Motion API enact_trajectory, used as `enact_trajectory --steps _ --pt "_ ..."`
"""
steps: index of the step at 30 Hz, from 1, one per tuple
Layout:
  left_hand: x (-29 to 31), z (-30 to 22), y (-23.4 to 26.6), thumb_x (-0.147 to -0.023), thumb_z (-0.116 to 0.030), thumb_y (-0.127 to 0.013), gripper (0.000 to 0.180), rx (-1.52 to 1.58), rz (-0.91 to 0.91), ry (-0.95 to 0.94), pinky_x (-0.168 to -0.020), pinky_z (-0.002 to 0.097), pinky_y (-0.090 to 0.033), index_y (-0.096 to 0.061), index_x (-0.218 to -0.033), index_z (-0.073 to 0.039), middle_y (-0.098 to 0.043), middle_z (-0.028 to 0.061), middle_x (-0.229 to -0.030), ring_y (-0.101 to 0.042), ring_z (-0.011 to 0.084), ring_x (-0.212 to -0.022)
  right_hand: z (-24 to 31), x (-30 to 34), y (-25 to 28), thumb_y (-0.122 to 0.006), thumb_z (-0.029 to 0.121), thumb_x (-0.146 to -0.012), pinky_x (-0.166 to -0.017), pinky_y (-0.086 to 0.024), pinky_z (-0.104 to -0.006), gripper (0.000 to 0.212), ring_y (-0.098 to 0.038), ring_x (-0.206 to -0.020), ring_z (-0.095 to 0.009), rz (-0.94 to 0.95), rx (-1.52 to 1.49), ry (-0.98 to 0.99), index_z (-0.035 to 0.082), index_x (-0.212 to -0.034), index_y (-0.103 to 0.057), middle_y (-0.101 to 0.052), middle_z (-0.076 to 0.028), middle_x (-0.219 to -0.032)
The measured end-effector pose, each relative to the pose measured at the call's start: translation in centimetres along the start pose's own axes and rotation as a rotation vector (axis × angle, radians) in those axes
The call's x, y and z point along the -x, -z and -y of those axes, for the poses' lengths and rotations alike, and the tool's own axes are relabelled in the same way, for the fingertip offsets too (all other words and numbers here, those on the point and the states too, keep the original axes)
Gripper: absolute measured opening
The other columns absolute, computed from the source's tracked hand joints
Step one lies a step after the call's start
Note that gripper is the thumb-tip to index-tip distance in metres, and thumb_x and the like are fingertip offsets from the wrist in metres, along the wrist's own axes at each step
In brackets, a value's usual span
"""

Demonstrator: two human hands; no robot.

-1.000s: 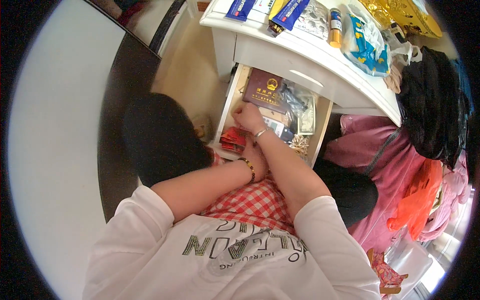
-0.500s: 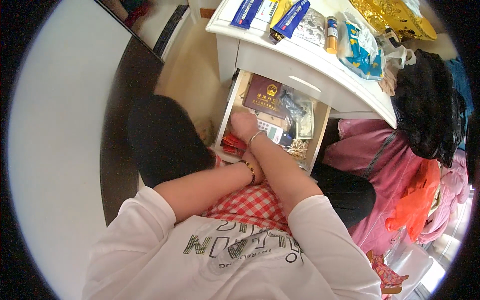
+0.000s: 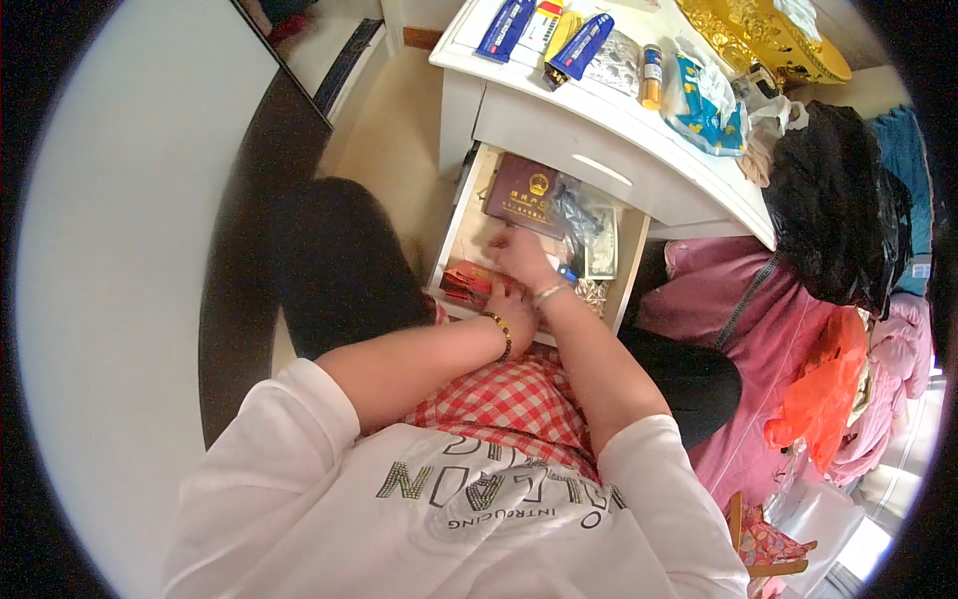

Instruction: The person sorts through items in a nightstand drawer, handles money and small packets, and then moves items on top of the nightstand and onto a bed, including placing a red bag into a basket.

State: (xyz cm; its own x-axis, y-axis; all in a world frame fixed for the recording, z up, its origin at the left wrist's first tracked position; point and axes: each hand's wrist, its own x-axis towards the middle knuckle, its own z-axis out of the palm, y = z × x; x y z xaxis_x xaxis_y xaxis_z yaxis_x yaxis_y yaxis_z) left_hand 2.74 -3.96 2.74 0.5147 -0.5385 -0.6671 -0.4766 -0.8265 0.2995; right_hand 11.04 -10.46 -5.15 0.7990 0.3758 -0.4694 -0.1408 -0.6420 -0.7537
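Note:
A pulled-out drawer [image 3: 626,285] of a white desk lies in front of me. My right hand [image 3: 521,256] reaches over its middle with fingers curled downward; what they grip, if anything, is hidden. Nearer to me, my left hand [image 3: 514,311] rests in the front part, its fingers stretched out beside red packets [image 3: 469,282]. Behind my right hand lies a dark red booklet [image 3: 524,190] with a gold emblem. A clear plastic bag [image 3: 576,215] and a banknote-like paper [image 3: 601,245] lie on the right. Cotton swabs [image 3: 591,296] sit near the front right corner.
On the desk top [image 3: 619,105] are blue tubes [image 3: 581,47], a silvery blister sheet [image 3: 614,65], a small gold-capped bottle [image 3: 651,78] and a blue tissue pack [image 3: 704,110]. A black bag [image 3: 833,200] and pink cloth [image 3: 714,329] are at the right. My knees flank the drawer.
My right hand has shifted right and away from the red packets, covering most of the white calculator. My left hand has come forward out from under the right wrist, fingers now showing.

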Motion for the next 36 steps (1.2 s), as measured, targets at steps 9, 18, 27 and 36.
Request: enact_trajectory --steps 9,18,27,36 --pt "-2.2 0.3 -4.7 -0.089 -0.039 -0.038 0.049 0.308 -0.487 -0.14 -0.106 0.0395 -0.021 -0.04 -0.132 -0.014 -0.04 0.0116 -0.137 -0.034 0.0266 -0.126 4.4 -2.3 -4.9 -0.059 0.02 -0.076 -0.074 -0.05 -0.04 0.021 -0.063 -0.086 -0.032 0.078 0.747 0.001 0.003 -0.086 -0.068 -0.065 -0.02 -0.091" --pt "-0.3 0.5 -2.4 -0.09 -0.034 -0.04 0.046 0.331 -0.384 -0.078 -0.106 0.0434 -0.021 -0.042 -0.131 -0.013 -0.041 0.0107 -0.136 -0.033 0.0267 -0.127 3.8 -2.9 -5.7 -0.058 0.018 -0.077 -0.07 -0.051 -0.0405 0.021 -0.064 -0.082 -0.032 0.072 0.815 0.018 0.003 -0.086 -0.068 -0.066 -0.019 -0.085" --pt "-1.6 -0.1 -2.8 -0.087 -0.023 -0.046 0.044 0.09 -0.235 0.085 -0.101 0.0549 -0.019 -0.045 -0.128 -0.009 -0.041 0.0097 -0.134 -0.034 0.0265 -0.125 0.6 1.2 2.5 -0.055 0.015 -0.081 -0.047 -0.043 -0.0209 0.015 -0.054 -0.053 -0.008 0.031 -0.526 -0.182 0.001 -0.083 -0.06 -0.06 -0.006 -0.07" --pt "-3.0 0.0 -3.3 -0.076 -0.014 -0.057 0.061 0.183 -0.238 0.039 -0.102 0.0537 -0.021 -0.035 -0.132 -0.004 -0.04 0.0127 -0.132 -0.035 0.0273 -0.123 9.8 12.7 13.4 -0.056 0.007 -0.085 -0.054 -0.042 -0.0209 0.006 -0.05 -0.058 -0.007 -0.46 -0.65 0.326 0.004 -0.08 -0.057 -0.056 0.0 -0.067"
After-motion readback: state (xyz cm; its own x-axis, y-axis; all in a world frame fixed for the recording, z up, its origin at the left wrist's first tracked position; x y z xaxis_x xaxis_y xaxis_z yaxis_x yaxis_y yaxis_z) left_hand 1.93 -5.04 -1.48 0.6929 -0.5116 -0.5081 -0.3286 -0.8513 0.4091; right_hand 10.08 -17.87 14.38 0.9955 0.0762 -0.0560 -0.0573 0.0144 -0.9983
